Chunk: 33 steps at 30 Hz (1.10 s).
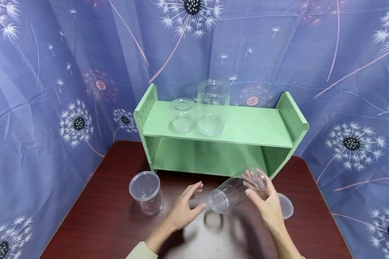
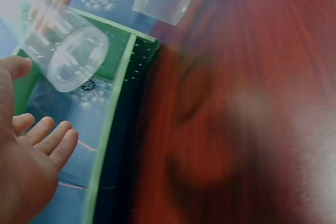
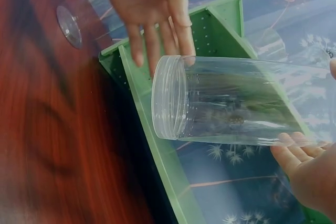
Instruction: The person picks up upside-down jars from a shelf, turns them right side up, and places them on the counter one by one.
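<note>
My right hand [image 1: 267, 203] grips a tall clear plastic jar [image 1: 235, 190] near its upper end, fingers and thumb around the wall. The jar is held tilted above the table, its ringed end pointing down and left. My left hand [image 1: 184, 208] is just left of that low end, fingers extended and thumb apart, holding nothing. In the left wrist view, the jar's round end [image 2: 79, 59] faces the left palm. The right wrist view shows the ribbed ring [image 3: 170, 98] at the jar's end, with the left fingertips close beside it.
A green two-tier shelf [image 1: 259, 126] stands at the table's back. On its top board are a short clear jar [image 1: 183, 115] and a taller one [image 1: 213, 108]. Another clear jar [image 1: 147, 194] stands left on the dark red table [image 1: 94, 223]; one more [image 1: 286, 206] sits partly behind my right hand.
</note>
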Each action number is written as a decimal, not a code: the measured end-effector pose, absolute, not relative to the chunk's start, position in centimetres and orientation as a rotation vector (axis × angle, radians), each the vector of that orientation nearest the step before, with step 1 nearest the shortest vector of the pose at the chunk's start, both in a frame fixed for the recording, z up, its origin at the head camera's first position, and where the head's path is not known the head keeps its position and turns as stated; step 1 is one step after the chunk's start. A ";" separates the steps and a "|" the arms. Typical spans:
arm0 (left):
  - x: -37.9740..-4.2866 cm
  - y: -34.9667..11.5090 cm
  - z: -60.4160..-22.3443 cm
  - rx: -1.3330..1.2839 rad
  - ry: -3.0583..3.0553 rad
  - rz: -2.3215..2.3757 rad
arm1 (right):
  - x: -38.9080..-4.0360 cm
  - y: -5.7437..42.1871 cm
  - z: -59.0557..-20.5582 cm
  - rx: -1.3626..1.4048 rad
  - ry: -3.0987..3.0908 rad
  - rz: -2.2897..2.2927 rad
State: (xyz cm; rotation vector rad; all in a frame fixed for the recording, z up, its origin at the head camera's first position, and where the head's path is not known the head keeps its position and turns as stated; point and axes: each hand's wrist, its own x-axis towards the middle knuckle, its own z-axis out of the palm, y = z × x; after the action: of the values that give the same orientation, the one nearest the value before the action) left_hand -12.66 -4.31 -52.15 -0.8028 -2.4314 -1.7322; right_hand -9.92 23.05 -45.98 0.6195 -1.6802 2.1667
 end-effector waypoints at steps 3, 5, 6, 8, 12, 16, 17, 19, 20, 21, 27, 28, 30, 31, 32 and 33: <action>-12.5 -4.1 -53.0 -0.810 -2.433 -1.828 | -9.9 22.8 -46.0 0.614 -1.681 2.181; -12.4 -4.1 -53.4 -0.820 -2.415 -1.907 | -9.8 22.6 -46.0 0.606 -1.685 2.190; -12.4 -4.0 -53.6 -0.828 -2.406 -1.940 | -9.8 22.5 -46.0 0.603 -1.690 2.194; -12.4 -4.0 -53.9 -0.845 -2.391 -1.996 | -9.8 22.4 -46.1 0.608 -1.689 2.203; -12.4 -4.0 -54.5 -0.898 -2.387 -2.042 | -9.7 22.0 -46.0 0.626 -1.661 2.223; -12.3 -3.8 -54.9 -0.923 -2.384 -2.065 | -9.6 21.7 -45.9 0.618 -1.623 2.255; -12.3 -3.8 -54.9 -0.919 -2.388 -2.073 | -9.5 21.6 -46.0 0.613 -1.624 2.263; -12.3 -3.7 -55.0 -0.932 -2.377 -2.081 | -9.5 21.6 -46.0 0.598 -1.624 2.278; -12.3 -3.7 -54.9 -0.933 -2.374 -2.094 | -9.5 21.5 -46.0 0.591 -1.627 2.286; -12.2 -3.6 -54.9 -0.934 -2.369 -2.114 | -9.4 21.5 -46.0 0.587 -1.627 2.291; -12.0 -3.4 -54.8 -0.907 -2.367 -2.240 | -9.2 21.1 -46.1 0.604 -1.599 2.316; -11.9 -3.4 -54.7 -0.895 -2.383 -2.240 | -9.2 21.0 -46.2 0.605 -1.593 2.322; -11.8 -3.3 -54.7 -0.877 -2.413 -2.223 | -9.2 20.9 -46.3 0.605 -1.581 2.330; -11.7 -3.3 -54.6 -0.865 -2.429 -2.208 | -9.2 20.8 -46.3 0.604 -1.575 2.336; -11.7 -3.3 -54.6 -0.862 -2.434 -2.199 | -9.2 20.7 -46.4 0.598 -1.575 2.343; -11.6 -3.3 -54.6 -0.861 -2.433 -2.194 | -9.2 20.6 -46.4 0.594 -1.572 2.349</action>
State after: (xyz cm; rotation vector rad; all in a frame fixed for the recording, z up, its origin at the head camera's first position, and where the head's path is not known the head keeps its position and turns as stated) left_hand -11.60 -3.33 -54.57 -0.8608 -2.4331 -2.1938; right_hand -9.17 20.64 -46.44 0.5937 -1.5723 2.3490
